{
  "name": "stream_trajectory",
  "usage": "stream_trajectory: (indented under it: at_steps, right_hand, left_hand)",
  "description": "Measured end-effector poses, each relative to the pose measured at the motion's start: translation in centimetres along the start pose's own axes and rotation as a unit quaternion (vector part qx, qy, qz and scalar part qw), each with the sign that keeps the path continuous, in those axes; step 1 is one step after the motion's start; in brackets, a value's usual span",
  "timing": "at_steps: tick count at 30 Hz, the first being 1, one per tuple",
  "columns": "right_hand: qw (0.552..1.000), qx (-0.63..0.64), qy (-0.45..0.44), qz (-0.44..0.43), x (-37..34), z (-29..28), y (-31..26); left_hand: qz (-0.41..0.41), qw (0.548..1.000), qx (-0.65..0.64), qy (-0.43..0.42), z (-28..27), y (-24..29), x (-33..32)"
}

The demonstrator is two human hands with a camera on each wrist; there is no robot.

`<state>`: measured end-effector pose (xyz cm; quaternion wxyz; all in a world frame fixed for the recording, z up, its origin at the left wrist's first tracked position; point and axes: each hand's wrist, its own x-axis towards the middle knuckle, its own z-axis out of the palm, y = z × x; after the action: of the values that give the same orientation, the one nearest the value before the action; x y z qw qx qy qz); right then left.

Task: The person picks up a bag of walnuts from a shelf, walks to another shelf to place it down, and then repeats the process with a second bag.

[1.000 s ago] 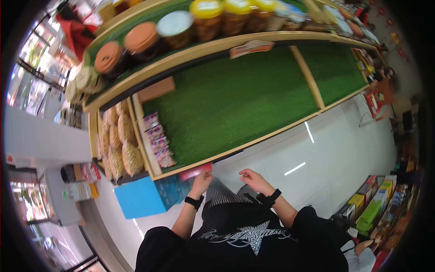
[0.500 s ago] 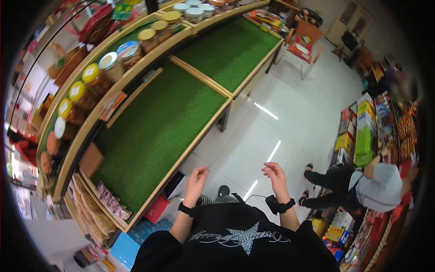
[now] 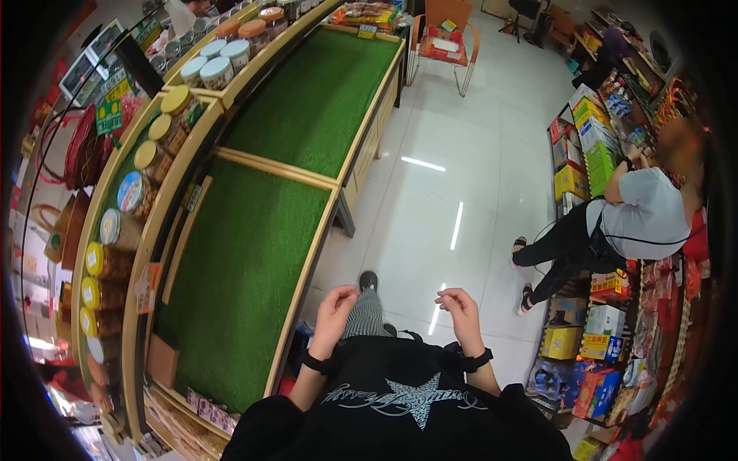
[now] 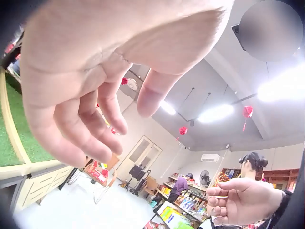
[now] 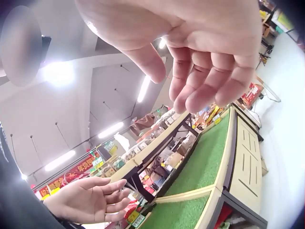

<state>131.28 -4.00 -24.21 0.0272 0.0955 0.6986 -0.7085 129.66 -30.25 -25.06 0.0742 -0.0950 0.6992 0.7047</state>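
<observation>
In the head view my left hand [image 3: 333, 316] is held in front of the body with fingers loosely bent and nothing in it. My right hand [image 3: 463, 315] hovers level with it, a gap apart, also empty. Left of my left hand, not touched, is the green-lined shelf [image 3: 246, 269]. The left wrist view shows my left hand [image 4: 90, 81] with loosely bent fingers around empty air. A similar empty curve is seen in my right hand [image 5: 195, 52] in the right wrist view.
Jars [image 3: 104, 261] line the raised ledge at left. A person in a light shirt [image 3: 646, 211] stands at right by shelves of boxed goods [image 3: 600, 157]. A chair [image 3: 444, 50] stands at the far end of the tiled floor [image 3: 430, 203]. Small pink packets [image 3: 207, 409] lie at the shelf's near corner.
The view has swung right, from facing the green shelf to looking along the aisle, and the person at right has come into view. Both hands rose apart and remain empty.
</observation>
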Motion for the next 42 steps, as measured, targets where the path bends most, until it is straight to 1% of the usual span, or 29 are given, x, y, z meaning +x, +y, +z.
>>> stream_trajectory:
  at_steps: [3, 8, 11, 14, 15, 17, 20, 24, 26, 28, 32, 35, 40, 42]
  right_hand:
    - [0.999, 0.015, 0.022, -0.017, 3.9, 0.5, -1.7]
    - [0.996, 0.038, 0.056, -0.065, 10.2, 3.2, -5.0]
    - [0.995, 0.046, 0.042, -0.074, 13.2, 5.4, -6.3]
    - [0.995, 0.038, 0.032, -0.084, 14.9, 7.4, -7.0]
    - [0.996, 0.04, 0.039, -0.074, 15.2, 7.9, -6.9]
    - [0.997, -0.001, 0.039, -0.061, 15.6, 8.5, -6.7]
    - [0.998, 0.007, 0.061, -0.034, 16.1, 8.8, -5.6]
    - [0.998, 0.006, 0.067, 0.0, 17.6, 8.3, -4.4]
    - [0.997, 0.032, 0.073, 0.008, 18.7, 8.2, -4.2]
    - [0.998, 0.023, 0.058, 0.009, 20.3, 8.0, -4.7]
    - [1.0, -0.005, 0.024, -0.009, 24.0, 7.9, -5.5]
    - [1.0, -0.017, -0.005, -0.015, 27.4, 6.9, -6.5]
    - [0.998, -0.056, -0.014, -0.038, 33.0, 3.4, -8.2]
    - [0.996, -0.065, 0.006, -0.053, 35.1, 1.4, -9.5]
  left_hand:
    - [0.011, 0.999, -0.013, -0.029, -0.4, 2.0, 4.2]
    - [0.062, 0.997, -0.014, -0.038, -2.4, 5.1, 11.7]
    - [0.061, 0.998, 0.002, -0.036, -3.9, 6.5, 14.9]
    - [0.055, 0.997, -0.004, -0.06, -4.7, 7.0, 17.0]
    - [0.045, 0.997, -0.001, -0.066, -5.0, 6.7, 17.6]
    - [0.023, 0.998, -0.007, -0.063, -5.4, 6.0, 18.5]
    - [-0.017, 0.998, 0.007, -0.063, -5.7, 6.3, 19.2]
    - [-0.034, 0.997, 0.012, -0.067, -5.9, 6.3, 20.5]
    - [-0.034, 0.997, 0.004, -0.063, -5.9, 6.6, 21.3]
    - [-0.035, 0.998, 0.0, -0.052, -5.8, 7.0, 22.0]
    - [-0.049, 0.998, -0.008, -0.034, -4.7, 7.8, 24.0]
    - [-0.06, 0.998, -0.012, -0.024, -2.5, 8.3, 26.3]
    - [-0.021, 0.999, -0.013, -0.031, 2.3, 9.4, 31.2]
    - [0.003, 0.999, -0.011, -0.037, 4.5, 10.5, 33.4]
